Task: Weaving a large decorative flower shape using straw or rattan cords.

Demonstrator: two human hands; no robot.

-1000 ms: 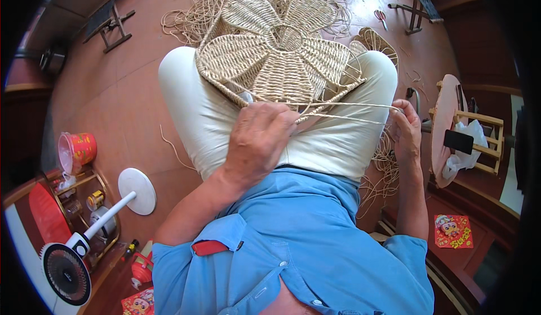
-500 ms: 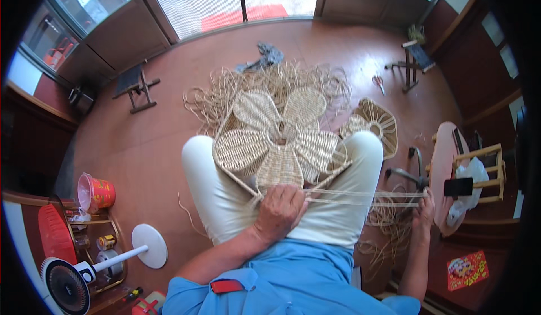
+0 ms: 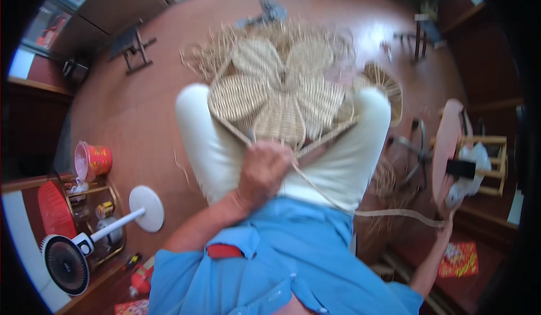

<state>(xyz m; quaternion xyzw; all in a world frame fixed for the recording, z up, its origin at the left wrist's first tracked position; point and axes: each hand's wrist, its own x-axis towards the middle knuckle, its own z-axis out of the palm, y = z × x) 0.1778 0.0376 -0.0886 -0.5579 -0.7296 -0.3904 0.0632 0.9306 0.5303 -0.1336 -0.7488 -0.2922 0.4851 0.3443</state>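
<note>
- While the left hand (image 3: 264, 171) is curled closed over the lower rim of the woven flower piece (image 3: 280, 109), mid-frame, its fingertips are hidden from me; a pale strand (image 3: 389, 212) comes out beside it.
- That grip looks meant to steady the rim, with the seated person's trousers (image 3: 369, 123) seemingly propping the piece at both knees.
- Out at the right of the frame, the right hand (image 3: 449, 214) is blurred; the strand reaches it, but I cannot tell whether the fingers pinch it.
- Bending between the hands, the strand is probably under little pull.
- The piece's slanting edges narrow toward the left hand.
- Near the right hand stands a pink tabletop (image 3: 446, 151), which likely limits its swing.
- Red-brown floor (image 3: 124, 123) spreads across the frame's left, from the knee toward a white fan (image 3: 66, 264).
</note>
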